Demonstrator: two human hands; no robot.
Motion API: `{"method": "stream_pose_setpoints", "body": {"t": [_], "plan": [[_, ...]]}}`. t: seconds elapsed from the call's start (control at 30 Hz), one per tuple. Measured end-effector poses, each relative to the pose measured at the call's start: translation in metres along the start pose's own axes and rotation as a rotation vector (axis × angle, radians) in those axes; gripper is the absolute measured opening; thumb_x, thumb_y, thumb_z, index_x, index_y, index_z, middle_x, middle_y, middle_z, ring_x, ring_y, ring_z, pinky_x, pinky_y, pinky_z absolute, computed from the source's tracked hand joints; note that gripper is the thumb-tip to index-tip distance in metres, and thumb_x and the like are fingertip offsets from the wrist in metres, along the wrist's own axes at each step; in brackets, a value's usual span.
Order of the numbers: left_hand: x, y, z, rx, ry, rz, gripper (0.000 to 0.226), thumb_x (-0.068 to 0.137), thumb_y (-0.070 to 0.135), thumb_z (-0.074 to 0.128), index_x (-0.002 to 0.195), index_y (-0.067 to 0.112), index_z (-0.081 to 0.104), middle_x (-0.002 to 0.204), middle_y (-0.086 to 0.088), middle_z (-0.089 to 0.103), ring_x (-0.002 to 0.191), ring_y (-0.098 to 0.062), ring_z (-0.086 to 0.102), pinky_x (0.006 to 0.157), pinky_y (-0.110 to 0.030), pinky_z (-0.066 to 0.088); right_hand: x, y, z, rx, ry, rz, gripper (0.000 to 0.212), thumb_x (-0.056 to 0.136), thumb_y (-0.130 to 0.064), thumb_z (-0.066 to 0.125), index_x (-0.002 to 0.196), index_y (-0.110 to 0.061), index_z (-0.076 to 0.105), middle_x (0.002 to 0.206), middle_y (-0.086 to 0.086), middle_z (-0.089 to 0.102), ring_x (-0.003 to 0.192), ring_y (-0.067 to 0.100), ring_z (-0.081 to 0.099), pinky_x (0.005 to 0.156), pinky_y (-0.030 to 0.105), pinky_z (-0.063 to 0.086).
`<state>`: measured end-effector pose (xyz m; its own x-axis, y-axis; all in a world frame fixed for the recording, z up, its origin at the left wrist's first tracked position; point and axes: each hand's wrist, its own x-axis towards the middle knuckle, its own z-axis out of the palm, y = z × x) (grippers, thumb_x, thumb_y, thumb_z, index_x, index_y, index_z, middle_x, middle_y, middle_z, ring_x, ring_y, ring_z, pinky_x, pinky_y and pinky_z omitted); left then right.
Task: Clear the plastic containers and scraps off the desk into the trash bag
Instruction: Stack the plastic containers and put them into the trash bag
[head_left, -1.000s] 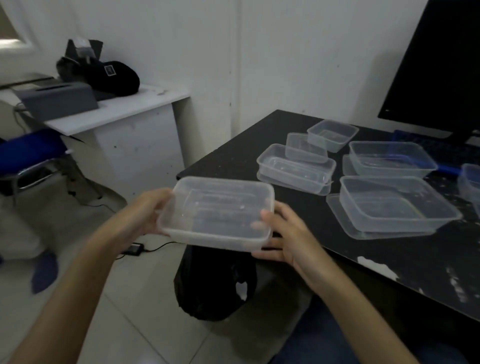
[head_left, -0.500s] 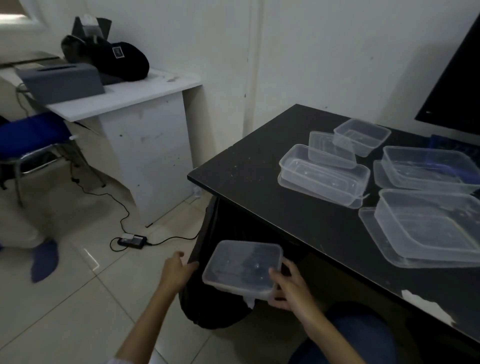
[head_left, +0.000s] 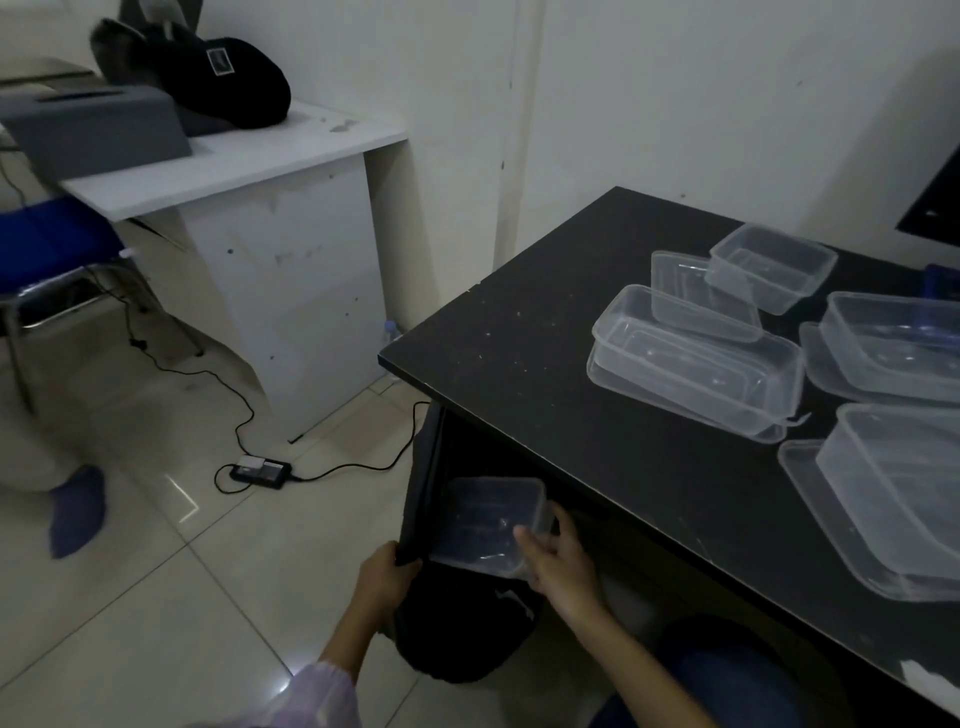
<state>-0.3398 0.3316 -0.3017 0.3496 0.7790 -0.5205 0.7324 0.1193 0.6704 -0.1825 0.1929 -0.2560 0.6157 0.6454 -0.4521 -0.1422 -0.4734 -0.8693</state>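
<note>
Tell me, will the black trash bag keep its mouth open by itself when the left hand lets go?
Probably not. The trash bag sags in soft folds, so it looks floppy, and the left hand is gripping its rim up. It would likely collapse.

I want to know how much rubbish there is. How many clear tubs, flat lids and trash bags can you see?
Clear tubs on the desk: 5
Clear tub held in the right hand: 1
Flat lids under tubs: 3
Black trash bag: 1
Total: 10
</note>
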Motion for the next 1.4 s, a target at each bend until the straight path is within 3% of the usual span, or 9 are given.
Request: {"method": "stream_pose_setpoints", "body": {"t": [0.1,0.23,0.47,0.63,0.77,0.9,0.97,1.17,1.4], "plan": [[-0.006,-0.005,0.002,-0.119,0.036,-0.009,0.008,0.091,0.017,0.051,0.094,0.009,0.052,0.102,-0.019,0.064,0.092,-0.031,0.061,0.079,-0.040,0.049,0.007,-0.001,0.007,-0.094,0.075,-0.035,0.061,0.094,-0.033,0.055,0.147,-0.023,0.029,0.134,0.007,0.055,0.119,0.023,0.056,0.088,0.029,0.046],[-0.015,-0.007,-0.002,-0.246,0.041,-0.034,0.012,0.093,0.022,0.048,0.100,0.013,0.053,0.099,-0.015,0.064,0.092,-0.032,0.062,0.085,-0.052,0.053,0.014,0.001,0.007,-0.188,0.187,-0.055,0.057,0.097,-0.033,0.048,0.148,-0.020,0.028,0.141,0.010,0.048,0.125,0.027,0.050,0.103,0.041,0.043],[-0.037,0.000,0.000,-0.315,0.086,-0.006,0.015,0.095,0.019,0.046,0.108,0.014,0.051,0.106,-0.012,0.060,0.100,-0.032,0.059,0.088,-0.043,0.051,0.015,0.014,0.009,-0.380,0.410,-0.159,0.042,0.099,-0.032,0.041,0.140,-0.024,0.044,0.126,0.017,0.052,0.105,0.031,0.058,0.083,0.032,0.045],[-0.043,-0.002,-0.005,-0.415,0.113,-0.026,0.023,0.095,0.020,0.046,0.115,0.013,0.053,0.106,-0.011,0.062,0.096,-0.028,0.060,0.084,-0.039,0.050,0.014,0.012,0.009,-0.506,0.540,-0.268,0.039,0.097,-0.036,0.042,0.133,-0.024,0.054,0.116,0.019,0.052,0.091,0.032,0.062,0.076,0.039,0.053],[-0.047,0.002,-0.003,-0.467,0.017,-0.059,0.034,0.095,0.025,0.048,0.127,0.014,0.051,0.117,-0.013,0.062,0.103,-0.031,0.059,0.088,-0.042,0.050,0.009,0.020,0.024,-0.559,0.394,-0.259,0.044,0.097,-0.044,0.038,0.141,-0.036,0.040,0.134,0.008,0.037,0.097,0.022,0.060,0.074,0.027,0.049],[-0.048,0.005,0.003,-0.482,-0.035,-0.081,0.040,0.095,0.029,0.048,0.132,0.015,0.050,0.122,-0.013,0.061,0.105,-0.032,0.060,0.087,-0.043,0.052,0.014,0.032,0.049,-0.602,-0.108,-0.107,0.046,0.102,-0.040,0.028,0.145,-0.026,0.037,0.147,0.007,0.036,0.132,0.023,0.039,0.108,0.029,0.029],[-0.048,0.006,0.004,-0.473,-0.026,-0.079,0.038,0.094,0.027,0.049,0.129,0.013,0.052,0.119,-0.013,0.062,0.105,-0.032,0.060,0.092,-0.046,0.051,0.011,0.035,0.051,-0.617,-0.290,-0.044,0.044,0.103,-0.034,0.027,0.143,-0.020,0.041,0.148,0.007,0.038,0.136,0.023,0.036,0.110,0.028,0.026],[-0.052,0.008,0.000,-0.313,0.069,-0.045,0.014,0.092,0.022,0.053,0.103,0.013,0.054,0.106,-0.015,0.062,0.090,-0.028,0.058,0.074,-0.034,0.047,0.005,0.031,0.034,-0.647,-0.345,-0.067,0.043,0.102,-0.025,0.037,0.144,-0.015,0.039,0.150,0.007,0.033,0.139,0.024,0.030,0.112,0.029,0.024],[-0.064,0.018,0.000,-0.100,0.115,0.105,0.037,0.090,0.017,0.057,0.123,0.002,0.049,0.119,-0.018,0.060,0.107,-0.031,0.058,0.080,-0.029,0.045,-0.009,0.000,0.016,-0.636,-0.226,-0.221,0.038,0.100,-0.021,0.042,0.137,-0.016,0.046,0.143,0.000,0.038,0.133,0.017,0.036,0.109,0.026,0.029]]}}
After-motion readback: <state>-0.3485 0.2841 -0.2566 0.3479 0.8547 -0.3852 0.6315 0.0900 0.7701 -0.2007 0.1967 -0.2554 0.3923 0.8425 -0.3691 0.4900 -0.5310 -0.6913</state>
